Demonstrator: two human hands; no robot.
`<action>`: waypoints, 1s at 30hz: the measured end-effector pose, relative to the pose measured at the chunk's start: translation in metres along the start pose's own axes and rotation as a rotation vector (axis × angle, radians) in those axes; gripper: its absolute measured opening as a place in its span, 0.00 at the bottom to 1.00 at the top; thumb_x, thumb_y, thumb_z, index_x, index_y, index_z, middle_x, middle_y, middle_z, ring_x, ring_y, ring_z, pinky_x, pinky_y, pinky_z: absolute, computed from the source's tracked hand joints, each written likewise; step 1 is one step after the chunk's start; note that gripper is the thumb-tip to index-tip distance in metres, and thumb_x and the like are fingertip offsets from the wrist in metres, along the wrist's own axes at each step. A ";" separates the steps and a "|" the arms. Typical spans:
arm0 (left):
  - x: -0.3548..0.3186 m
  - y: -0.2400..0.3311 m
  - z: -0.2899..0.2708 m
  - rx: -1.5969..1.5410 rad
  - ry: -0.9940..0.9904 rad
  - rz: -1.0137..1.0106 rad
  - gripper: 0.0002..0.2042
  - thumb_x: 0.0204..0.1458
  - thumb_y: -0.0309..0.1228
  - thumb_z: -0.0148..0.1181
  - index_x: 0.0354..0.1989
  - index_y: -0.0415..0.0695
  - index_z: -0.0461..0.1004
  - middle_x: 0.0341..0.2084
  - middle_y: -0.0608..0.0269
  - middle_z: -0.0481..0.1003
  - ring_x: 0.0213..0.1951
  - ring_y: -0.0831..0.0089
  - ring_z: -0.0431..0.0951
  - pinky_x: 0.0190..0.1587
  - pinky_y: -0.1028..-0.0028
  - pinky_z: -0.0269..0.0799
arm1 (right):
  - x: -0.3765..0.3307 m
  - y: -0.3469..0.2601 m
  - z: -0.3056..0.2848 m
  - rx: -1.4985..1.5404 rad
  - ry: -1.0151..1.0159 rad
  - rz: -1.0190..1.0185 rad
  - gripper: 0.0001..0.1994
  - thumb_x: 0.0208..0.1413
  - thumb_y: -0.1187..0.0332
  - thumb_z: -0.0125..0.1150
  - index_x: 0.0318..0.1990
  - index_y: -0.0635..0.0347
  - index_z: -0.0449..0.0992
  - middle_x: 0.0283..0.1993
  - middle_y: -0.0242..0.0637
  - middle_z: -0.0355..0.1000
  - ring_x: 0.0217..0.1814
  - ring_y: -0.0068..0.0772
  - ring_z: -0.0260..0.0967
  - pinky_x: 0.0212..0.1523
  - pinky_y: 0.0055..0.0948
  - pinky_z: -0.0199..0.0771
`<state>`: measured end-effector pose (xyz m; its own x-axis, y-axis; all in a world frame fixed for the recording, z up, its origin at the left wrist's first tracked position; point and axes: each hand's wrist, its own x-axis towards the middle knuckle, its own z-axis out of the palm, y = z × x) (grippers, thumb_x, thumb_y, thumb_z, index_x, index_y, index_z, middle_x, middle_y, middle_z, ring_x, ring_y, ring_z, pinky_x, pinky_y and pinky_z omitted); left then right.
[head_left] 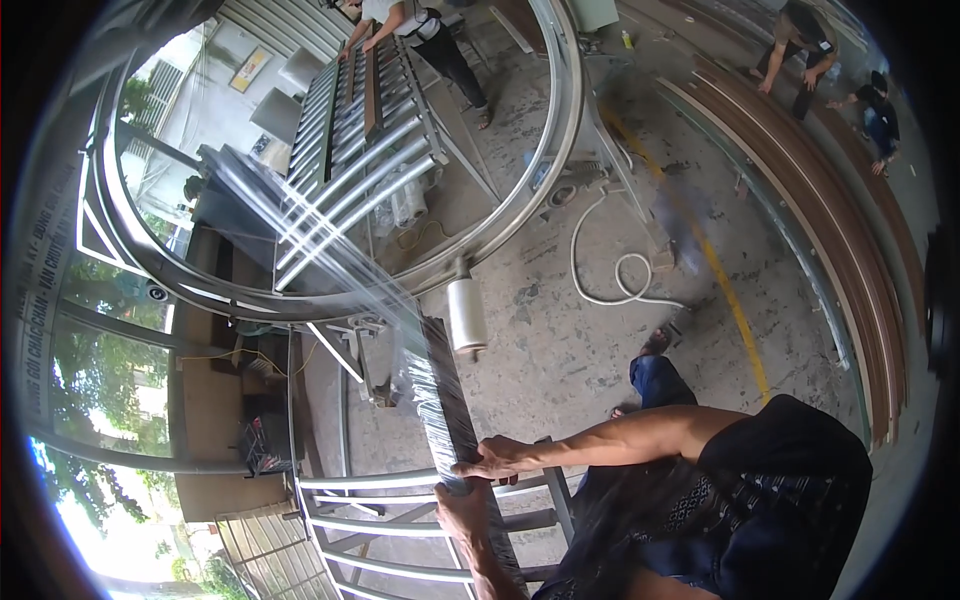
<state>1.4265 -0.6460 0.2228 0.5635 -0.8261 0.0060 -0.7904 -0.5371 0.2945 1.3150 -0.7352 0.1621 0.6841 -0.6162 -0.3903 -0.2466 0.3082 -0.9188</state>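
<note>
A long dark plank-like piece (455, 395), partly covered in clear stretch film (425, 400), runs from beneath my hands up toward a large metal ring (480, 265). My right hand (500, 458) reaches in from the right and grips the piece, fingers bent over its edge. Just below it, my left hand (465, 512) is wrapped round the same piece from its left side. A roll of clear film (466, 315) hangs on the ring's near side. Past the ring, the far part of the piece looks smeared and see-through.
Beneath the piece lies a metal roller stand (385, 483). Beyond the ring a person (425, 35) stands at another roller table (355, 130). At right, long brown planks (800, 200) lie stacked, with two more people crouching near. A pale hose (580, 250) coils on the floor.
</note>
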 end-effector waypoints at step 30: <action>0.105 0.042 0.024 -0.111 -0.217 0.114 0.33 0.33 0.45 0.68 0.44 0.32 0.68 0.36 0.35 0.75 0.41 0.41 0.76 0.46 0.54 0.70 | 0.002 -0.008 0.002 -0.022 0.029 0.073 0.34 0.42 0.35 0.62 0.22 0.68 0.73 0.17 0.38 0.70 0.16 0.33 0.71 0.17 0.31 0.73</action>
<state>1.4463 -0.7591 0.2130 0.3980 -0.9040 -0.1563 -0.8082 -0.4261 0.4066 1.3198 -0.7370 0.1690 0.6437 -0.6135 -0.4574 -0.3101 0.3373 -0.8889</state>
